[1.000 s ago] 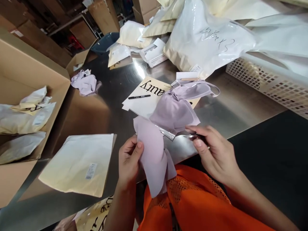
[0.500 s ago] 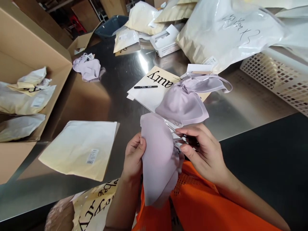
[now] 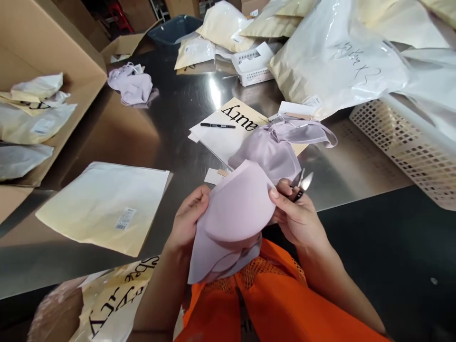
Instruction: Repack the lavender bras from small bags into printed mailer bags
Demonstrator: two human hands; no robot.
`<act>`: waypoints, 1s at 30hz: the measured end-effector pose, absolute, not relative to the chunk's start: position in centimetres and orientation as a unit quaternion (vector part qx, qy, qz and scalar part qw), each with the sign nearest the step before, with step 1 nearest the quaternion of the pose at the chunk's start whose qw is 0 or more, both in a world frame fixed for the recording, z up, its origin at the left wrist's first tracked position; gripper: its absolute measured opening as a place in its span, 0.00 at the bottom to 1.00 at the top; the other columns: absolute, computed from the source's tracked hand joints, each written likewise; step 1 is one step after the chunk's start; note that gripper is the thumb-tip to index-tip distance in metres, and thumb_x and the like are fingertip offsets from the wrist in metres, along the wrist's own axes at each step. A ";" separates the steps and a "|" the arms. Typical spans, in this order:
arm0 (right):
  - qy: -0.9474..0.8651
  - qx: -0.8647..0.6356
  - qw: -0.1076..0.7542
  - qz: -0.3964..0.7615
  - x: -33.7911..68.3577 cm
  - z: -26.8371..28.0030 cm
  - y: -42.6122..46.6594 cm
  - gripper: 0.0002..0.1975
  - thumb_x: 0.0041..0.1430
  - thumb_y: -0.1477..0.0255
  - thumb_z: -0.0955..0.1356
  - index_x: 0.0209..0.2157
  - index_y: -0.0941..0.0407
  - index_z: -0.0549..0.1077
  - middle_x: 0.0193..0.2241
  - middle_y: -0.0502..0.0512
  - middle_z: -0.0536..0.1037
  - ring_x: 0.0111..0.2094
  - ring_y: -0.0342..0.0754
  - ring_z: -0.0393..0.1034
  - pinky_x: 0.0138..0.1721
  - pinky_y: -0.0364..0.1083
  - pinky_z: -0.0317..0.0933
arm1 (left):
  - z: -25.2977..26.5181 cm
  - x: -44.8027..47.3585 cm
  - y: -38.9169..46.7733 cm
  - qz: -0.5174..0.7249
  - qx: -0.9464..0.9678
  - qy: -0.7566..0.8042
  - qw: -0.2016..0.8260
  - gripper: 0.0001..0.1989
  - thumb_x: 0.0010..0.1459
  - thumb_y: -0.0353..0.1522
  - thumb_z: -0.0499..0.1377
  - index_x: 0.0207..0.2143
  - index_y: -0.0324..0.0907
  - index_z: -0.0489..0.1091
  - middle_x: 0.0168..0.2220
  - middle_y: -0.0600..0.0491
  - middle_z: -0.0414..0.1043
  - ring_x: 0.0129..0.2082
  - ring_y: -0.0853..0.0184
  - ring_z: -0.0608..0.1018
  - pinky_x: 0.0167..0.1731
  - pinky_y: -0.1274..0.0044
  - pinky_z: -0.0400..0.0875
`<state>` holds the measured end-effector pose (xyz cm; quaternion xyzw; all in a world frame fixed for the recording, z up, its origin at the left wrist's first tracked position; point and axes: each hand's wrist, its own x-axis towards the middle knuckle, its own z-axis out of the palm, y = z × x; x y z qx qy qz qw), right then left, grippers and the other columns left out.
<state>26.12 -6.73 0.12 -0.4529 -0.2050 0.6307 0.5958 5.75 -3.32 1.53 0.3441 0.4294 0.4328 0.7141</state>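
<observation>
A lilac bra (image 3: 237,202) hangs between my hands, its smooth cup turned up. My left hand (image 3: 187,218) pinches its left edge, thumb on top. At the opposite edge, the thumb and fingers of my right hand (image 3: 301,221) grip the fabric. Small thread snips (image 3: 302,183) with dark handles are also in that hand, blades pointing away from the bra. Just beyond lies a second lilac bra (image 3: 265,147) with its straps bunched, on top of a printed mailer bag (image 3: 217,135). A white tag (image 3: 213,176) rests beside the held bra.
A black marker (image 3: 217,125) lies on the printed mailer. Another mailer bag (image 3: 107,204) with a barcode label is at left, near a carton (image 3: 85,61) of packages. Further lilac garments (image 3: 131,85) lie behind. Large filled bags (image 3: 335,61) and a white basket (image 3: 402,147) stand right.
My right hand has moved from the bra's side to grip its edge, and the snips now point away. The bra has turned to show its cup. A white tag now shows on the table.
</observation>
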 end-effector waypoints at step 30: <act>-0.671 -0.564 0.464 0.129 27.6 0.7 -8.6 0.12 0.65 0.68 0.65 0.50 0.52 0.69 0.43 0.57 0.71 0.43 0.50 0.68 0.38 0.47 0.63 | 1.2 5.2 -4.4 0.331 0.435 0.438 0.714 0.22 0.57 0.48 0.60 0.24 0.39 0.66 0.23 0.55 0.60 0.21 0.74 0.60 0.19 0.81 0.52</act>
